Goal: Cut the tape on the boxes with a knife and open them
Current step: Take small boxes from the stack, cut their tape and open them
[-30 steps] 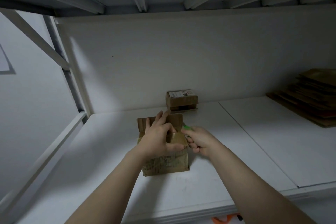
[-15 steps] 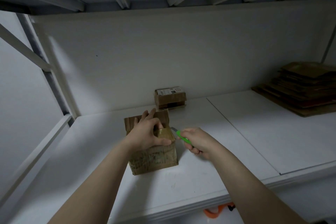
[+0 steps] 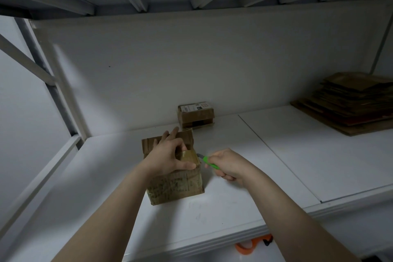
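- Box point(image 3: 176, 186) sits mid-shelf point(image 3: 276, 155), near the front edge; rear flap is up, so it's partly open.
- L hand point(image 3: 170, 156) is on top, fingers curled over the flap w/ tape point(image 3: 190, 154), thumb on the front face. Prob. pins the box vs. blade push.
- R hand point(image 3: 228, 166) is wrapped round the green knife point(image 3: 209, 161); tip is at the box's top R edge, likely aimed at the tape seam.
- 2nd box point(image 3: 195, 115) is at the back wall and looks sealed; likely next.
- Cardboard stack point(image 3: 348, 104) is far R, well apart.
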